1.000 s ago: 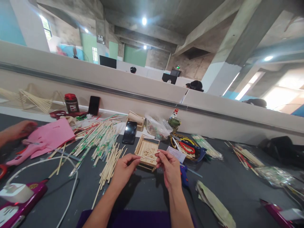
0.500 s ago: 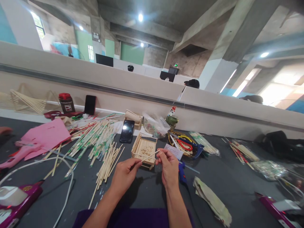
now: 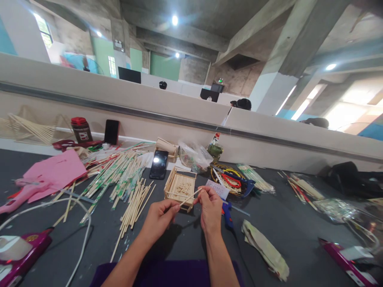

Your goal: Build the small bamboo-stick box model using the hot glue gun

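Head view, taken from left to right across the dark bench point(image 3: 299, 247): at the far left we see a magenta box point(image 3: 22, 251) with a white cable point(image 3: 80, 223) looping past it, and beyond them a pink sheet point(image 3: 54, 171). Next comes a loose heap of chopsticks point(image 3: 125, 175), some bare and some in green-printed wrappers, with a black phone point(image 3: 158, 164) lying flat just past its far end. Our left hand point(image 3: 160, 217) is closed, thumb and fingertips pinching the near end of a thin wooden stick point(image 3: 190, 197). That stick slants up and to the right, held above the bench, and crosses in front of the small wooden tray point(image 3: 179, 187), which sits just beyond both hands. Our right hand point(image 3: 211, 211) is likewise closed, its fingertips nipping the stick's far end, so the stick spans the gap between the two grips. Close beside the right hand lies a blue glue gun point(image 3: 228, 213), with a white slip of paper point(image 3: 218, 188) just past the fingers. Further right are a tangle of red and yellow scissors point(image 3: 233, 181), a crumpled pale wrapper point(image 3: 265, 249), and plastic packets point(image 3: 338, 209) near the edge.
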The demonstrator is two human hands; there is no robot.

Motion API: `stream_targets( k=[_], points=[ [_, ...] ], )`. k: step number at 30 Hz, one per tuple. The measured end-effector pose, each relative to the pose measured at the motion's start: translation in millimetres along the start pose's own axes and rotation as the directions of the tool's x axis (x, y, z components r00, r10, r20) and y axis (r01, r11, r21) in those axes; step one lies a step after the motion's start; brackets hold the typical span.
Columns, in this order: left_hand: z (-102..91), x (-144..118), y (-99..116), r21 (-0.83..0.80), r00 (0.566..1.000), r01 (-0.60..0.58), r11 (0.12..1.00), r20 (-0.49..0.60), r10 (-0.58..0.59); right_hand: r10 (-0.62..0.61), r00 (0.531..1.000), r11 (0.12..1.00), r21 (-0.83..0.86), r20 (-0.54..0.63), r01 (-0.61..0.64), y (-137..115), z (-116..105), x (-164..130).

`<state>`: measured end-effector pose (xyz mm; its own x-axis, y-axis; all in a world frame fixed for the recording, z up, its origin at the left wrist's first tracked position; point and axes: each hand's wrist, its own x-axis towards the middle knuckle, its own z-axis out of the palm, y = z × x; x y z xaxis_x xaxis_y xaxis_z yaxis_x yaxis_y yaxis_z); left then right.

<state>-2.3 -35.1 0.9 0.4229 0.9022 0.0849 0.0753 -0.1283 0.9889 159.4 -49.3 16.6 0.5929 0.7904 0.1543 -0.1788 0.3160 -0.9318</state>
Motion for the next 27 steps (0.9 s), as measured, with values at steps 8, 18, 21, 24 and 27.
stream_targets(
  k=[8,18,21,24,27],
  points=[
    [-1.9,1.3,7.3,-0.271,0.994,0.098,0.957,0.064,-0.083,0.015,0.999,0.987,0.158,-0.04,-0.008,-5.6,-6.8,6.1],
    [-12.8,6.4,11.2,-0.419,0.913,-0.052,0.906,-0.388,-0.127,-0.259,0.964,0.95,-0.193,-0.056,0.244,-30.1,14.5,143.4],
    [-12.9,6.6,10.6,-0.439,0.904,-0.047,0.897,-0.401,-0.149,-0.256,0.964,0.932,-0.283,-0.073,0.226,-19.7,23.7,197.3],
    [-13.5,7.1,9.2,-0.427,0.901,-0.039,0.903,-0.406,-0.153,-0.182,0.98,0.942,-0.301,-0.082,0.15,-7.7,29.7,232.7],
    [-14.5,7.5,7.6,-0.41,0.898,-0.025,0.912,-0.41,-0.16,-0.121,0.988,0.948,-0.306,-0.095,0.087,0.3,30.5,246.4]
  ],
)
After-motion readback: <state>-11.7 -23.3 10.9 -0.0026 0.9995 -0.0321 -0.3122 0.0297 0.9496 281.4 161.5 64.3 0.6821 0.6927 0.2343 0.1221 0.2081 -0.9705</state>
